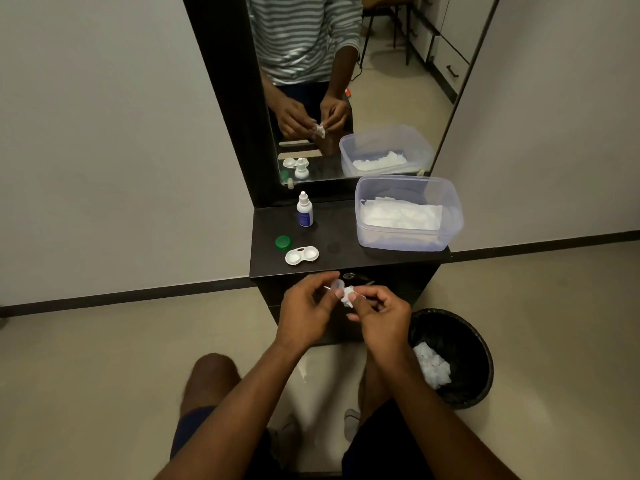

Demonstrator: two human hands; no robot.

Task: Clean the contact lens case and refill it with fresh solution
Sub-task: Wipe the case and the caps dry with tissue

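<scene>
A: Head view, surroundings first. Dark matte surface [346,261] against a mirror [381,81]. On it, right: a translucent rounded-rectangular plastic tub [450,233] holding crumpled white tissues [398,213]. Left rear: a small white solution bottle [304,211], upright, blue label, nozzle tip.

B: And the contact lens case [302,255]?

A: Near the surface's front edge, white glossy plastic, two round wells both uncovered. A green ribbed cap [283,242] lies just beside it, to its left.

B: Hands?

A: Both raised in front of the surface's edge, below the case. Left hand [304,313] pinches a small clear round cap [337,285]; right hand [381,317] pinches a wad of white tissue [348,295] against it (contact point partly hidden by the fingers).

B: Floor?

A: Black round bin [478,341] at lower right, crumpled white tissue inside. Beige floor, dark baseboard. Mirror repeats the tub, bottle and case.
</scene>
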